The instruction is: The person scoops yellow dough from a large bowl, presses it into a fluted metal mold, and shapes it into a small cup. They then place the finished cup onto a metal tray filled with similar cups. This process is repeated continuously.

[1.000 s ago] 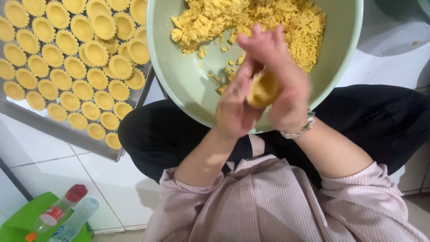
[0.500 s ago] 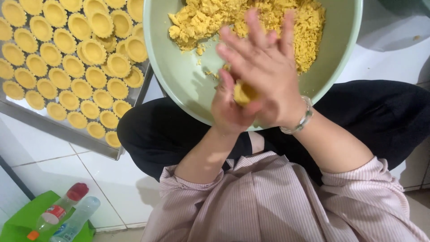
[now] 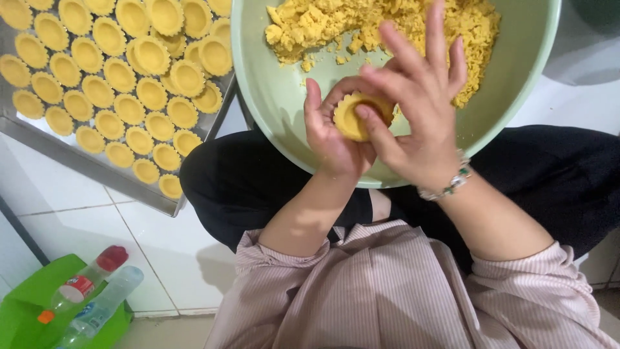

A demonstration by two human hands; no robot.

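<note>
Tart shell [image 3: 357, 115] sits cupped in your left hand [image 3: 332, 132] over the green bowl [image 3: 271, 97]; your right hand [image 3: 413, 110] thumb presses dough into it. Tray [image 3: 39, 139] holds many finished shells; plenty of crumbly dough [image 3: 387, 26] remains in the bowl.

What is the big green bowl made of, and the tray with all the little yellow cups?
The bowl looks like smooth plastic: even pale green, soft dull sheen. The tray looks like metal: grey, shiny, thin folded rim. The cups seem to be yellow dough pressed into fluted shapes, matte and crumbly-looking.
</note>
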